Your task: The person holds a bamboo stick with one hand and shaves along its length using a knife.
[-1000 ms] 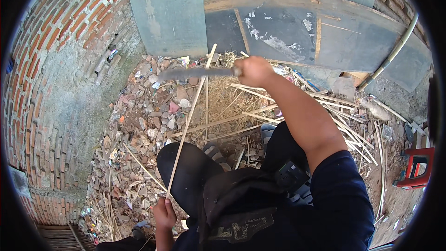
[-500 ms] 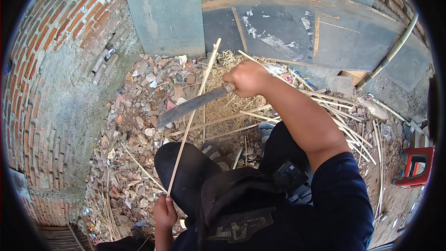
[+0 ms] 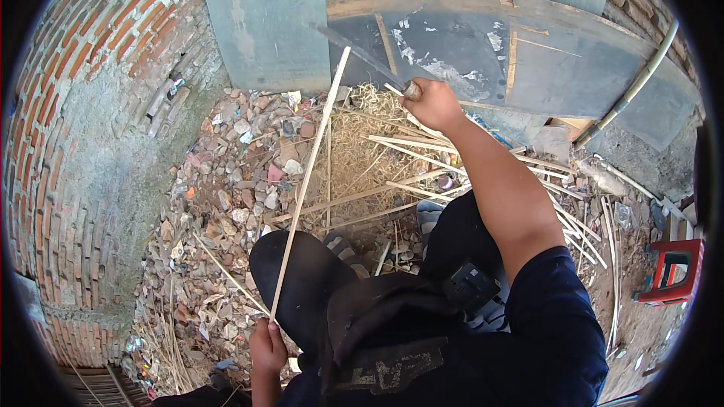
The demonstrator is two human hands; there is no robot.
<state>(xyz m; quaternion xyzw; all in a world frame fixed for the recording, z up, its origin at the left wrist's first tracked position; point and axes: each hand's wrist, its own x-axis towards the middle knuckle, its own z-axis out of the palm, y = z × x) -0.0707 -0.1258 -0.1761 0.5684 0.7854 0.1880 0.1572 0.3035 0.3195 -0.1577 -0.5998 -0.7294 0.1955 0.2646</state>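
A long pale bamboo strip (image 3: 308, 179) slants up across my dark-clad left knee, its lower end gripped in my left hand (image 3: 268, 345). A second thin strip (image 3: 230, 273) meets the same hand from the left; whether it is held too, I cannot tell. My right hand (image 3: 436, 104) is closed around the wooden handle of a machete (image 3: 367, 59). The blade points up and left, past the strip's far end, in front of the dark boards and apart from the strip. Some motion blur softens its tip.
Rubble (image 3: 226, 203) covers the ground, with straw-like shavings (image 3: 369, 117) ahead of me. Several bamboo strips (image 3: 577, 218) lie under and beyond my right arm. A red plastic stool (image 3: 673, 275) stands far right. A brick wall (image 3: 75, 203) rises left, boards (image 3: 452, 49) ahead.
My right hand has moved up and to the right, lifting the machete off the strip's upper part, and the blade has swung to point upward. My left hand stays put with the bamboo strip.
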